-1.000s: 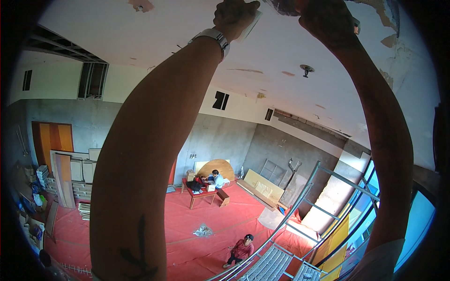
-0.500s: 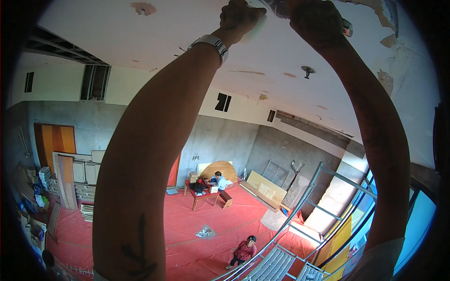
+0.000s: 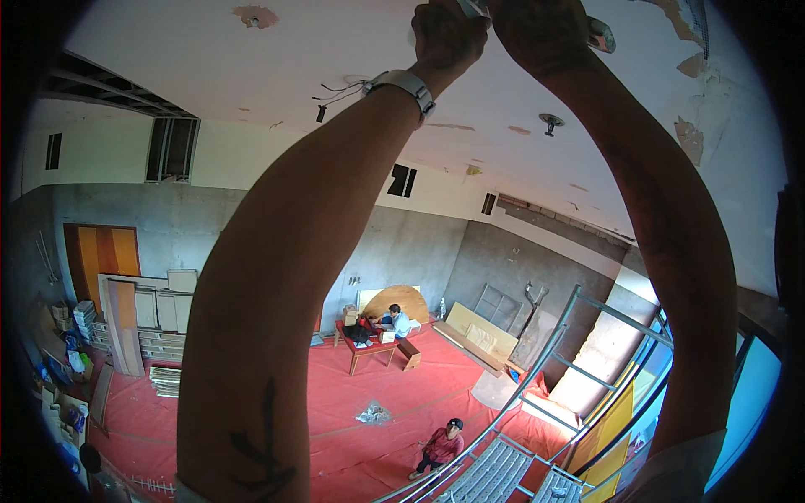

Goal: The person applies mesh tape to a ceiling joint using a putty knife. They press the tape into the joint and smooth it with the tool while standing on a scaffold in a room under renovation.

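Note:
Both my arms reach up to the white ceiling [image 3: 319, 50], which has patches of bare, peeled surface. My left hand [image 3: 449, 38], with a metal-banded watch [image 3: 402, 84] at the wrist, is closed near the top edge. A small grey, metallic-looking piece [image 3: 475, 8] shows at its fingers; its kind is cut off by the picture edge. Close beside it, my right hand [image 3: 541, 33] is wrapped round a hand tool, whose handle end [image 3: 601, 35] sticks out on the right. The tool's working end is hidden.
Loose wires [image 3: 340, 94] and a round fixture [image 3: 551, 122] hang from the ceiling. A metal scaffold [image 3: 553, 352] with slatted platforms [image 3: 486, 469] rises at lower right. Far below, one person [image 3: 440, 444] is on the red floor covering [image 3: 352, 419]; another sits at a table [image 3: 369, 356].
My left hand has moved right and slightly down, and my right hand left, so they are closer together. The pale, streaked piece under my left hand no longer shows.

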`<action>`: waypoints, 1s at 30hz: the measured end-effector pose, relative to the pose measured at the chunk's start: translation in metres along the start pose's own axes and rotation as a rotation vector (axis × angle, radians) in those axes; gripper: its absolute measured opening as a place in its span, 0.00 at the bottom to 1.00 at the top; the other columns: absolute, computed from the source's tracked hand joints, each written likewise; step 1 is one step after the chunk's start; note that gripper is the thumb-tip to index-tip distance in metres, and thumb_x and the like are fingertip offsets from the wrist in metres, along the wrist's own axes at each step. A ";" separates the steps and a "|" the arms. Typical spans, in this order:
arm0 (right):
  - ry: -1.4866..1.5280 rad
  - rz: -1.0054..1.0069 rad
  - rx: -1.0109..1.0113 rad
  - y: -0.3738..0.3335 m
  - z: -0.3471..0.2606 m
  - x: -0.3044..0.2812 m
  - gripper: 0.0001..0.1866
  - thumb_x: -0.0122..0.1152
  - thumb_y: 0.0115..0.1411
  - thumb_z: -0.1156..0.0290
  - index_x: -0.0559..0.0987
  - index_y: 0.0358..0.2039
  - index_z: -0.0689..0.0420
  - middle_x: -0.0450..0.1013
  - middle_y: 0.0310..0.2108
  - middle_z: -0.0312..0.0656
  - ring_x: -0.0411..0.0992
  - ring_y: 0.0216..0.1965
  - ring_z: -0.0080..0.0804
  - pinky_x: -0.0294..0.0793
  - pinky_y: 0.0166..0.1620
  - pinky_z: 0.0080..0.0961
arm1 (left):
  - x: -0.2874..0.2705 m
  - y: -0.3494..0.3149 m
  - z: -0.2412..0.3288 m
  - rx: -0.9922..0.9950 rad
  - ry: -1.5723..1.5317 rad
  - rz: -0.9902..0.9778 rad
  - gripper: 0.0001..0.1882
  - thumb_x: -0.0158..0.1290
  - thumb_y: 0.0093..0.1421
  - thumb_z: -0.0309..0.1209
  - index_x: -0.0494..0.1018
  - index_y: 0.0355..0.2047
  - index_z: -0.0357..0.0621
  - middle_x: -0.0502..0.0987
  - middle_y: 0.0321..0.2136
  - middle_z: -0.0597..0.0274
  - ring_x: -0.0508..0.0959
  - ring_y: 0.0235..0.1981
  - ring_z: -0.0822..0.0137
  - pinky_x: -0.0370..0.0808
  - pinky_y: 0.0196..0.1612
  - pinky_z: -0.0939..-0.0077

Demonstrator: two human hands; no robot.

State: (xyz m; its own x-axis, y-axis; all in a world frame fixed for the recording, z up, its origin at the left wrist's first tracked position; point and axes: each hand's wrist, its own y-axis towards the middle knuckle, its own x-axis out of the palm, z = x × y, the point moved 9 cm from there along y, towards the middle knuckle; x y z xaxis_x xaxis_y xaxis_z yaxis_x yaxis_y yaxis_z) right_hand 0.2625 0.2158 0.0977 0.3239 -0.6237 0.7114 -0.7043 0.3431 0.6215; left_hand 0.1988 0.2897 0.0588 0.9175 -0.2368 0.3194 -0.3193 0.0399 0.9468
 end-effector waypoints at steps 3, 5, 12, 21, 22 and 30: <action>1.397 0.100 0.108 0.010 0.050 -0.041 0.05 0.51 0.50 0.70 0.73 0.28 0.54 0.70 0.21 0.37 0.70 0.22 0.33 0.67 0.30 0.35 | -0.005 -0.009 -0.010 0.261 0.298 0.088 0.24 0.54 0.54 0.39 0.69 0.41 0.26 0.75 0.35 0.33 0.78 0.27 0.51 0.75 0.27 0.66; 1.406 -0.185 -0.046 0.028 0.066 -0.054 0.05 0.51 0.50 0.70 0.73 0.28 0.54 0.71 0.20 0.38 0.71 0.23 0.33 0.67 0.30 0.34 | 0.015 -0.050 0.031 0.765 0.831 0.254 0.22 0.53 0.54 0.38 0.68 0.37 0.26 0.72 0.38 0.29 0.76 0.22 0.49 0.72 0.23 0.65; 1.353 -0.323 0.014 -0.029 0.080 -0.045 0.06 0.54 0.55 0.71 0.73 0.34 0.55 0.73 0.27 0.45 0.74 0.22 0.38 0.74 0.26 0.37 | -0.005 -0.129 -0.070 -0.446 -0.408 0.105 0.35 0.61 0.49 0.30 0.53 0.52 0.39 0.67 0.45 0.51 0.71 0.43 0.65 0.71 0.43 0.71; 2.145 -1.476 0.561 -0.386 0.135 -0.163 0.16 0.59 0.57 0.60 0.75 0.36 0.61 0.72 0.20 0.52 0.72 0.21 0.50 0.69 0.25 0.36 | -0.181 -0.511 -0.027 -1.231 -0.616 0.193 0.23 0.52 0.57 0.30 0.65 0.52 0.34 0.72 0.42 0.57 0.75 0.43 0.65 0.75 0.46 0.70; 2.429 -1.537 0.762 -0.435 0.138 -0.211 0.17 0.64 0.52 0.61 0.75 0.34 0.62 0.73 0.20 0.46 0.73 0.21 0.40 0.71 0.26 0.32 | -0.187 -0.549 -0.015 -1.331 -0.725 0.262 0.26 0.56 0.53 0.25 0.65 0.52 0.33 0.73 0.43 0.56 0.75 0.43 0.64 0.74 0.46 0.71; 2.176 -3.387 0.583 -0.623 0.278 -0.582 0.25 0.64 0.52 0.71 0.68 0.51 0.53 0.74 0.30 0.36 0.63 0.16 0.20 0.62 0.16 0.16 | -0.247 -0.730 0.072 -1.877 -0.781 0.419 0.25 0.52 0.55 0.36 0.66 0.51 0.38 0.75 0.41 0.49 0.73 0.47 0.56 0.61 0.60 0.55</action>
State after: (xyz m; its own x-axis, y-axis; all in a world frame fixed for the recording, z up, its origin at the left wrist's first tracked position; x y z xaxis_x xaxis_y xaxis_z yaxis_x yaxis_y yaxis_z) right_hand 0.3376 0.1693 -0.7947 -0.8887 0.4584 0.0087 0.4472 0.8710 -0.2033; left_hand 0.1876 0.2494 -0.7140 0.4379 -0.2022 0.8760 0.6026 0.7891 -0.1191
